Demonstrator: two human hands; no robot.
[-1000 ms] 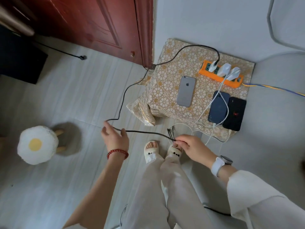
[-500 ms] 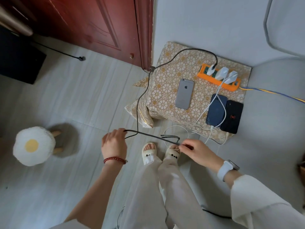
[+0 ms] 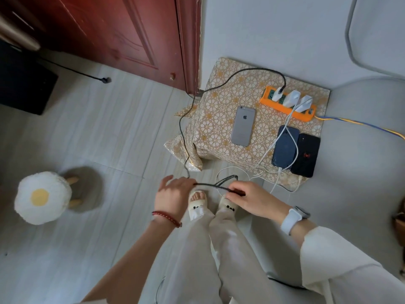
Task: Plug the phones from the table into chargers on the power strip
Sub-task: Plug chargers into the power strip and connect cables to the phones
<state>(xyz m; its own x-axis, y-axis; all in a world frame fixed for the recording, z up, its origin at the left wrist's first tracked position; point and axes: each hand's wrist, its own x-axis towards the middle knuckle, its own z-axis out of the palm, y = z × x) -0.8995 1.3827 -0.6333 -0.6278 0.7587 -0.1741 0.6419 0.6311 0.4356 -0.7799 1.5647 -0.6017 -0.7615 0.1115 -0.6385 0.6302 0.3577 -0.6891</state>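
A small table under a gold floral cloth [image 3: 221, 99] carries an orange power strip [image 3: 287, 108] with three white chargers. A grey phone [image 3: 243, 126] lies face down and uncabled. A dark blue phone [image 3: 285, 150] and a black phone [image 3: 306, 157] lie side by side with white cables across them. A black cable [image 3: 230, 79] runs from the leftmost charger, off the table's left side, down to my hands. My left hand [image 3: 173, 194] grips it, and my right hand [image 3: 252, 199] pinches its free end, with a loop between them.
A dark red door [image 3: 109, 36] stands at the back left. A fried-egg stool [image 3: 42, 197] sits on the floor at left, and a black box [image 3: 24, 84] at far left. My feet in slippers [image 3: 198, 205] stand just before the table. A blue-yellow cord [image 3: 359, 125] runs off right.
My left hand has moved right toward my right hand, gathering the black cable into a loop. The slack on the floor has been pulled in toward the table.
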